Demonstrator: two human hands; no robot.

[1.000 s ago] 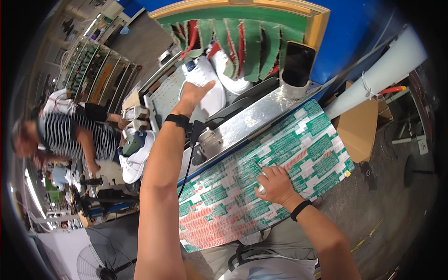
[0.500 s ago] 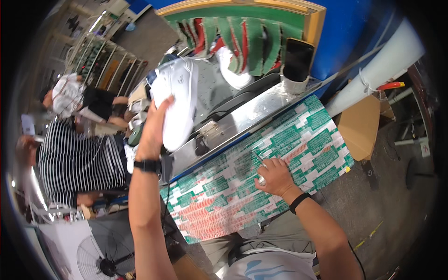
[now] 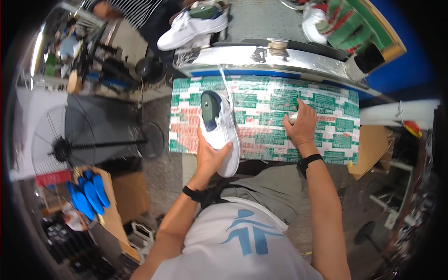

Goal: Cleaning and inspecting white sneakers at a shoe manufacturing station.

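Note:
My left hand (image 3: 211, 156) grips a white sneaker (image 3: 227, 135) by its forefoot, thumb across the upper. The sneaker's open collar shows a dark green insole, and a loose white lace trails from it toward the conveyor. It is held above the left half of a board (image 3: 261, 140) covered in green and white printed tape. On the right half of that board lies my right hand (image 3: 302, 125), its fingers curled around a small shiny tool (image 3: 293, 117). A thin tip pokes out beyond the fingers; the tool's kind is mostly hidden.
Beyond the board runs a conveyor with a metal edge (image 3: 242, 57), bearing another white sneaker (image 3: 191, 30). Green and red strips (image 3: 347, 28) hang over its far right. A dark phone (image 3: 368, 58) stands at the right. A fan (image 3: 63, 150) and blue shoe-shaped pieces (image 3: 91, 196) are left.
My left hand has brought the white sneaker from over the conveyor down to the board, toward my body. The view has turned leftward. My right hand stays on the board with the tool.

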